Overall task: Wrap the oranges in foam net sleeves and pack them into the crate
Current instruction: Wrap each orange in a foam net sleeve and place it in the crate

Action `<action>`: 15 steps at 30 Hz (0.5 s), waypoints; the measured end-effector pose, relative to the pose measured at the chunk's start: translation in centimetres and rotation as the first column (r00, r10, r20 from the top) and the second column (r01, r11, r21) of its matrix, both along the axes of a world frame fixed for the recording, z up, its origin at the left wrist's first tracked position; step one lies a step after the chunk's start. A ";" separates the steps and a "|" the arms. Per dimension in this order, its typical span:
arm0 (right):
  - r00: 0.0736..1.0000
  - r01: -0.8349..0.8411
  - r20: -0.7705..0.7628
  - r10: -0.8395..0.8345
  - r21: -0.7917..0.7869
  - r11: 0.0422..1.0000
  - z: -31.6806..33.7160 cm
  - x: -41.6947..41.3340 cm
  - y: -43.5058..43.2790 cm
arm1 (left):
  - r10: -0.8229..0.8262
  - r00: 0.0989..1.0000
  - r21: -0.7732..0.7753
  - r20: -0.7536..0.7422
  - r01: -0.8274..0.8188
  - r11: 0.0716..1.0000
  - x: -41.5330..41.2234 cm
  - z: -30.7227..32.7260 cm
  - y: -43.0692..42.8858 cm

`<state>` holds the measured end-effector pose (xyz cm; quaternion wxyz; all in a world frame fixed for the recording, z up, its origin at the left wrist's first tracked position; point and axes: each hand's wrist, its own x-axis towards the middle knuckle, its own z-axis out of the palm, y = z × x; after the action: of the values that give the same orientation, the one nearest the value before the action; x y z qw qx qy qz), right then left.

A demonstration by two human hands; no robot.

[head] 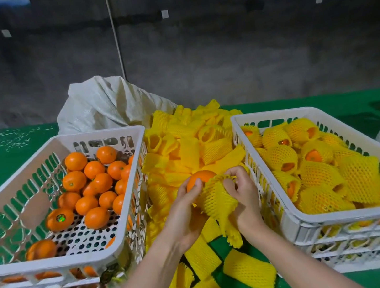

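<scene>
Head view, orange (200, 177): I see it held above the gap between the two crates, its top bare, its lower part hidden behind the net.
Head view, foam net sleeve (216, 199): its mouth is stretched against the orange's right side and the loose tail hangs down.
Left hand (185, 210): curled round the orange from below, thumb pressed on the peel.
Right hand (242, 193): fingers bent, pinching the rim of the sleeve.
Handling, as I judge it: the fruit is firm, fairly heavy and smooth, so cup it fully. The net is light, soft and springy and may tear if pulled at one strand, so I would grip its rim at two opposite spots.
Right crate (346, 214): nearly filled with wrapped oranges (281, 157).
Left crate (52, 261): holds loose oranges (97, 217).
Pile of sleeves (191, 143): lies between the crates.
</scene>
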<state>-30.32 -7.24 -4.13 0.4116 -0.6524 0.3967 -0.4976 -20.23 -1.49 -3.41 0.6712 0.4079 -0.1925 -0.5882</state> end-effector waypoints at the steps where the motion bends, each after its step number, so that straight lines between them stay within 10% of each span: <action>1: 1.000 0.024 0.009 -0.024 0.025 0.999 -0.1 0.2 0.1 | -0.013 0.996 -0.015 0.085 0.014 1.000 0.0 0.0 0.3; 5: 0.995 0.044 0.081 -0.054 0.120 0.992 -0.7 0.4 1.5 | 0.027 0.959 -0.093 0.283 0.000 0.996 0.3 -0.5 0.5; 9: 0.970 -0.071 0.239 0.039 0.125 0.990 -0.8 0.2 3.2 | 0.086 0.990 -0.100 0.111 -0.075 0.992 0.6 -0.7 0.3; 15: 0.996 -0.077 0.048 0.076 0.017 0.997 1.5 0.7 -0.4 | -0.041 0.998 -0.077 -0.056 0.036 0.996 1.0 -1.4 0.5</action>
<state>-29.66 -7.67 -2.68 0.4454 -0.6514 0.3663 -0.4931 -19.22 -0.98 -4.79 0.6800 0.3613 -0.2031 -0.6048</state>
